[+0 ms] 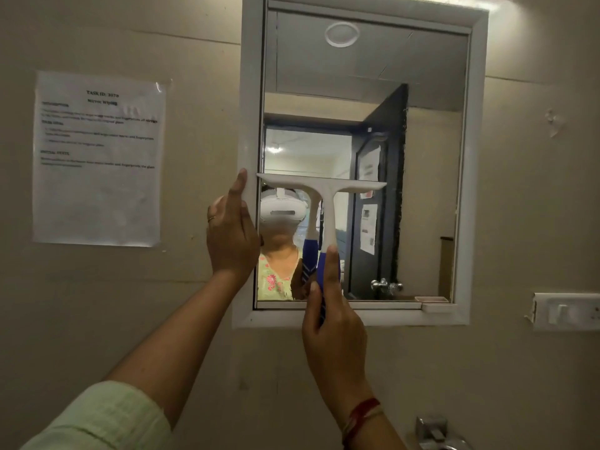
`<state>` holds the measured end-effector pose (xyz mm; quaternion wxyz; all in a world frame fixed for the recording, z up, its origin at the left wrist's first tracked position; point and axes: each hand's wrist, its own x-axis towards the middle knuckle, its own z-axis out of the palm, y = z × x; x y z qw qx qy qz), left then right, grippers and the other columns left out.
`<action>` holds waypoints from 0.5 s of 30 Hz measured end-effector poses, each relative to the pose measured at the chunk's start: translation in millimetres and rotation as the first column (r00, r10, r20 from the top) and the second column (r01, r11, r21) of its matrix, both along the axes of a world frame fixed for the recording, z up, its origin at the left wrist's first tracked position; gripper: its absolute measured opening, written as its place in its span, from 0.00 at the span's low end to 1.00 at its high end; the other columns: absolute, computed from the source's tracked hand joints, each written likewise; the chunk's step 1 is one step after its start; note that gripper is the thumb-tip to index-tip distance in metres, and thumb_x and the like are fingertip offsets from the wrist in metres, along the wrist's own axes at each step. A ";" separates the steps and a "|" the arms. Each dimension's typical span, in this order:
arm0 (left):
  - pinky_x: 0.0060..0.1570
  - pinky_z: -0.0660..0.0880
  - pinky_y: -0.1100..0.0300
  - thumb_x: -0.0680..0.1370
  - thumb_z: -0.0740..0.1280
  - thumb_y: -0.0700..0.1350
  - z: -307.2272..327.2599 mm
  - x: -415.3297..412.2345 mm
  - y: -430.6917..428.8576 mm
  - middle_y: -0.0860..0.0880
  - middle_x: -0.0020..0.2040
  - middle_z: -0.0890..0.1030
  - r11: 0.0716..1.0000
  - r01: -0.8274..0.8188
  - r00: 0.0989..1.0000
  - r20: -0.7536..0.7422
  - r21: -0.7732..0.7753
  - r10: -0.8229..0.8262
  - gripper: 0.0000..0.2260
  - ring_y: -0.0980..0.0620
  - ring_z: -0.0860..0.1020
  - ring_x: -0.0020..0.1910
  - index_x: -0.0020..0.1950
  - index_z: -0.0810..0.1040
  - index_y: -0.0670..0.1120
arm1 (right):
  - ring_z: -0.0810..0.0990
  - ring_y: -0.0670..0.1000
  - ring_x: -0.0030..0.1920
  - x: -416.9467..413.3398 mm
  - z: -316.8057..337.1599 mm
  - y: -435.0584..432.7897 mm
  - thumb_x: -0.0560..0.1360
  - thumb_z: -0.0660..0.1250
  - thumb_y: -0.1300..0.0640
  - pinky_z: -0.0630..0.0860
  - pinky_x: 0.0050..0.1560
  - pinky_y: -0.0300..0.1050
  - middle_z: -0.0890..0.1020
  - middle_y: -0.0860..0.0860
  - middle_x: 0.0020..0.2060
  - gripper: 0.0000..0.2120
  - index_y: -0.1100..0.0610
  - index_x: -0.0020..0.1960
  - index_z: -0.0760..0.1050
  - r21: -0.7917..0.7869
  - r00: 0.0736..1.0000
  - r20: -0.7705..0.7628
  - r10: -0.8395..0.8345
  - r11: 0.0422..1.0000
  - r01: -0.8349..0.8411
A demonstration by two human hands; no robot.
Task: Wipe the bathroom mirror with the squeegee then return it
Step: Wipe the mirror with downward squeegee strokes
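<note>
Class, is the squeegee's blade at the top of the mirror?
No, the squeegee has its blade about halfway down the mirror.

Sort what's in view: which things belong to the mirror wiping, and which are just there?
Part of the job: squeegee; mirror; right hand gripping the squeegee handle; left hand resting on the mirror frame.
Just there: taped paper sheet; wall switch; metal fitting.

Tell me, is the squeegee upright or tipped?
Upright: the squeegee stands blade-up against the mirror, handle pointing down into the right hand.
</note>
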<state>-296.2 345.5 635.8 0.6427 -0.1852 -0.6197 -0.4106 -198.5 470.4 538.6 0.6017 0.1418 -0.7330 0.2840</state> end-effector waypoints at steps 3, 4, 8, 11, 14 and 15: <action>0.45 0.66 0.59 0.81 0.52 0.42 -0.2 0.5 0.7 0.42 0.49 0.79 1.000 -0.001 1.000 -0.006 -0.006 0.001 0.19 0.55 0.67 0.52 0.72 0.65 0.48 | 0.74 0.46 0.27 4.0 -8.6 1.4 0.79 0.50 0.48 0.78 0.26 0.47 0.81 0.52 0.36 0.26 0.47 0.74 0.46 0.013 1.000 0.022 -0.014 1.000 0.014; 0.45 0.66 0.59 0.81 0.52 0.42 0.0 0.3 0.8 0.42 0.50 0.79 1.000 -0.004 1.000 -0.009 -0.003 0.004 0.19 0.55 0.67 0.52 0.72 0.65 0.48 | 0.73 0.45 0.26 5.1 -11.0 1.5 0.79 0.50 0.48 0.77 0.25 0.46 0.81 0.51 0.35 0.26 0.48 0.74 0.47 0.011 0.999 0.031 -0.015 1.000 0.015; 0.46 0.66 0.59 0.81 0.51 0.43 -0.9 -1.5 1.3 0.42 0.49 0.79 1.000 -0.002 1.000 -0.006 0.005 0.002 0.19 0.55 0.67 0.53 0.72 0.65 0.49 | 0.70 0.44 0.24 11.3 -22.4 0.9 0.79 0.51 0.49 0.72 0.22 0.41 0.77 0.50 0.30 0.26 0.49 0.74 0.47 0.013 0.997 0.075 -0.017 1.000 0.016; 0.48 0.66 0.61 0.81 0.52 0.42 -1.5 -1.6 1.3 0.42 0.50 0.79 1.000 -0.010 1.000 0.000 0.007 0.010 0.19 0.56 0.66 0.53 0.72 0.65 0.49 | 0.69 0.45 0.23 16.5 -34.1 0.0 0.78 0.51 0.50 0.72 0.21 0.41 0.74 0.49 0.26 0.26 0.48 0.74 0.46 0.012 0.994 0.104 -0.016 1.000 0.015; 0.48 0.65 0.62 0.81 0.53 0.40 -0.7 -1.6 0.3 0.40 0.52 0.79 1.000 -0.020 1.000 -0.003 0.000 0.020 0.18 0.56 0.67 0.52 0.72 0.65 0.48 | 0.68 0.46 0.22 21.1 -44.8 -0.1 0.78 0.52 0.50 0.71 0.20 0.40 0.72 0.49 0.25 0.27 0.48 0.74 0.46 0.008 0.990 0.136 -0.019 1.000 0.018; 0.48 0.64 0.64 0.81 0.53 0.40 -0.8 -2.0 0.1 0.40 0.53 0.79 1.000 -0.026 1.000 -0.006 -0.004 0.026 0.18 0.56 0.67 0.52 0.72 0.65 0.48 | 0.68 0.46 0.22 22.5 -48.0 0.0 0.78 0.52 0.51 0.71 0.20 0.40 0.72 0.49 0.25 0.27 0.49 0.74 0.46 0.007 0.989 0.147 -0.018 1.000 0.017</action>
